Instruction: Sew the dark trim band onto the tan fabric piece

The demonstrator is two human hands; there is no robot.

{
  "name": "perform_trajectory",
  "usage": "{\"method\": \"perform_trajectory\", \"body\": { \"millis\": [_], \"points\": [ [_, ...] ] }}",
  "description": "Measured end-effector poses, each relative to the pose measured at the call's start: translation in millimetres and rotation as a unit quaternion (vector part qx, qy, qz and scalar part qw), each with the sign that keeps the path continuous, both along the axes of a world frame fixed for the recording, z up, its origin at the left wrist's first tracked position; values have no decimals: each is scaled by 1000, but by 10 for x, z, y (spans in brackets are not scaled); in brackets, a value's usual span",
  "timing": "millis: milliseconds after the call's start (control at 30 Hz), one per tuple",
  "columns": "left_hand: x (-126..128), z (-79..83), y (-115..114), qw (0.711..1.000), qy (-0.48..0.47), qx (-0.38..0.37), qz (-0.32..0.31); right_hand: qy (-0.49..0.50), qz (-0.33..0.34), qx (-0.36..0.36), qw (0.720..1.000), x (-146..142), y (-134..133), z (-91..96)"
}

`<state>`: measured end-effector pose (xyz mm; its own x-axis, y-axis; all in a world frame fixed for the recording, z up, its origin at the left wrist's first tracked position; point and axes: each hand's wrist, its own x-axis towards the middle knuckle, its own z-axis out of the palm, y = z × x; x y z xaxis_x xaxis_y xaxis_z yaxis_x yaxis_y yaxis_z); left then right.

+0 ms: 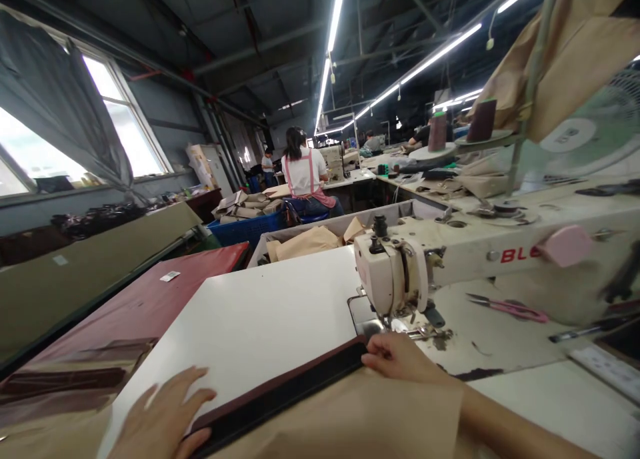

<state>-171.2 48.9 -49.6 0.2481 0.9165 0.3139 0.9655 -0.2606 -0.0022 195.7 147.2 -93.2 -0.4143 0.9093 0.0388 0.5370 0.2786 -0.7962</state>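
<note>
Tan panel [360, 419] fills the bottom of the view, lying flat on the white table [260, 312]. Along its left edge runs a dark strip [285, 395] with a thin maroon border. The strip's long axis goes diagonally, from the lower left near the camera up and to the right, and its far end points at the foot of the sewing machine [395, 272], stopping just short of the metal plate [370, 327] under the needle.

At the strip's near end, the left hand [163, 419] lies open and palm down, with its fingers spread on the bare table and its thumb against the strip's end. It grips nothing. On the strip's far end, the right hand [400, 359] rests knuckles up, with its fingers bent and their tips on the end corner. Whether they pinch the strip or only press it down cannot be told.

Behind the needle, pink scissors [515, 309] lie on the machine bed. Left of the table lies a maroon sheet [165, 299]. Thread cones [437, 132] stand on a rack above the machine arm, beside a fan [595, 135]. Further back, a person in a pink apron [304, 172] sits facing away, near a blue crate [245, 231].
</note>
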Motion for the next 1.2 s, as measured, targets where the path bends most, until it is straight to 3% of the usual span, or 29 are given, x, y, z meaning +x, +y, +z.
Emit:
{"method": "perform_trajectory", "body": {
  "millis": [100, 167, 267, 367, 467, 533, 667, 733, 867, 1100, 1200],
  "points": [
    [901, 65, 301, 989, -22, -145, -34, -22, -3, 7, 1000, 13, 45, -122],
    [1483, 5, 504, 986, -62, -152, -14, -17, -10, 11, 1000, 52, 8, -163],
    [1920, -158, 682, 979, -89, -180, -33, 5, -32, 14, 999, 120, -118, -170],
    [1886, -205, 677, 964, -104, -218, -107, 36, -73, 33, 996, 195, -325, -93],
    [1753, -51, 563, 936, -134, -248, -212, 82, -90, 81, 989, 246, -575, 71],
    [1747, 85, 459, 930, -148, -225, -248, 130, -74, 92, 984, 252, -720, 185],
    [1914, 173, 234, 964, -152, -85, -202, 190, -53, 38, 980, 216, -898, 313],
    [1998, 131, 137, 965, -175, -70, -180, 198, -38, 9, 979, 208, -939, 333],
    [2064, 69, 42, 954, -226, -98, -168, 211, -28, -23, 977, 241, -973, 364],
    [2075, 119, 46, 937, -272, -154, -155, 213, -40, -24, 976, 246, -1005, 400],
    [2108, 186, 42, 917, -307, -211, -146, 258, -79, -83, 959, 223, -1036, 394]
  ]
}}
